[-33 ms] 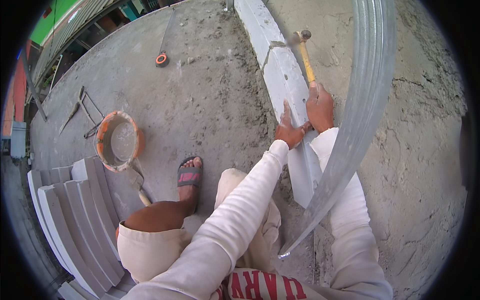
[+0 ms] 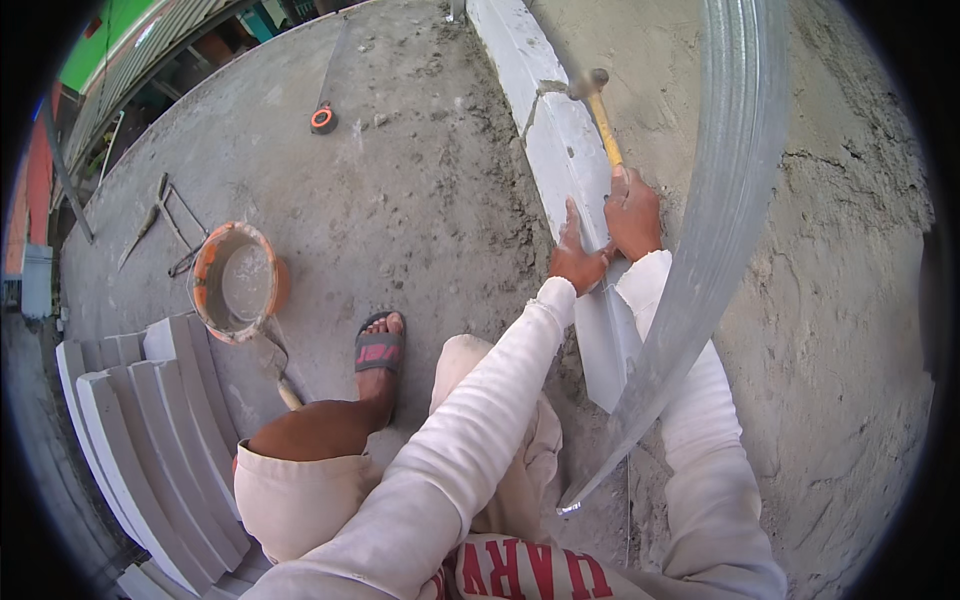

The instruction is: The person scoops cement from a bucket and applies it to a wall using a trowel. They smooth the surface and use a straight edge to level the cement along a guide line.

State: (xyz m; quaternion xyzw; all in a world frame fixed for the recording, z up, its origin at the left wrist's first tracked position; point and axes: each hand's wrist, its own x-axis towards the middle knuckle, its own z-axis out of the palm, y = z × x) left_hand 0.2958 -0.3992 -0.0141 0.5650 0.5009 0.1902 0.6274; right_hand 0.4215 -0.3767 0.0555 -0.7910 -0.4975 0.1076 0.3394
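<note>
A long white moulded strip (image 2: 565,170) lies along the edge of rough cement, with a cracked joint near its upper part. My left hand (image 2: 580,252) rests on it with thumb and fingers spread. My right hand (image 2: 632,215) grips the yellow handle of a hammer (image 2: 602,120), whose blurred head is over the strip's right edge near the joint. A grey ribbed metal length (image 2: 735,190) stands out in the foreground to the right, crossing in front of my right forearm.
An orange bucket (image 2: 279,280) with a trowel (image 2: 275,365) beside it, a hacksaw (image 2: 180,220) and a tape measure (image 2: 322,119) lie on the concrete floor (image 2: 420,200). Several white strips (image 2: 140,440) are stacked lower left. My sandalled foot (image 2: 378,355) is near the bucket.
My right hand and the hammer have shifted slightly left, bringing the head closer to the white strip. My left hand stays in place.
</note>
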